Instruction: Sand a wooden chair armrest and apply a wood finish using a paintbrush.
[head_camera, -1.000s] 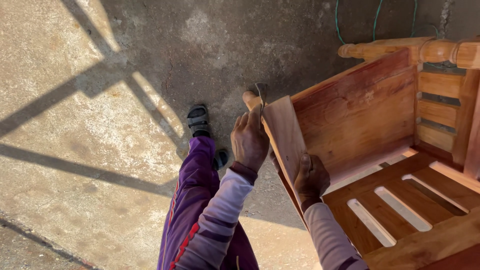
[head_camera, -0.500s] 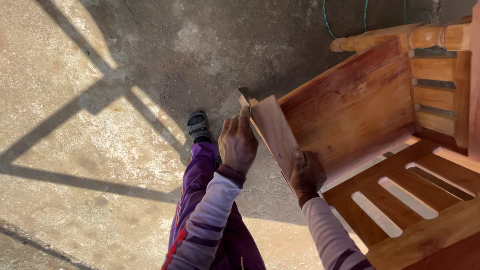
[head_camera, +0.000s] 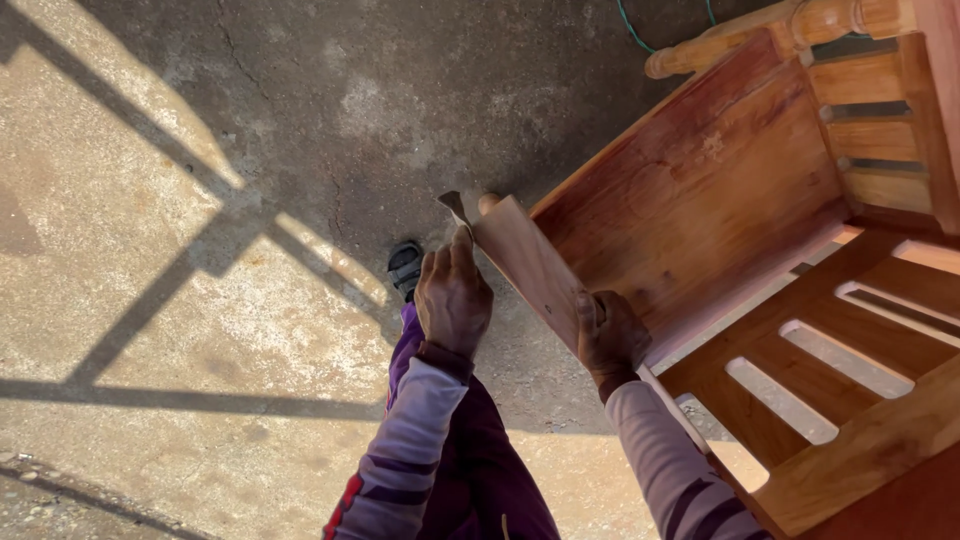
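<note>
- We stand on a cracked concrete floor (head_camera: 200, 300) crossed by long shadows.
- A wooden chair (head_camera: 740, 220) lies tipped at our right.
- Our right hand (head_camera: 610, 335) grips the edge of its board (head_camera: 530, 265).
- Our left hand (head_camera: 453, 298) pinches a small scrap of sandpaper (head_camera: 455, 208) against the board's top end.

Outdoor work spot on rough, cracked grey-brown concrete ground (head_camera: 250, 150), lit by low warm sun.

Crossed by long dark bar-shaped shadows (head_camera: 150, 270) running diagonally and level over the sunlit left half; upper middle in shade, mottled with pale patches and a thin crack. Bordered at lower left by a darker, rougher strip (head_camera: 60, 495), possibly an edge or gutter. Trailed over at top right by a thin green cord or hose (head_camera: 630, 25), partly cut off by the frame.
</note>
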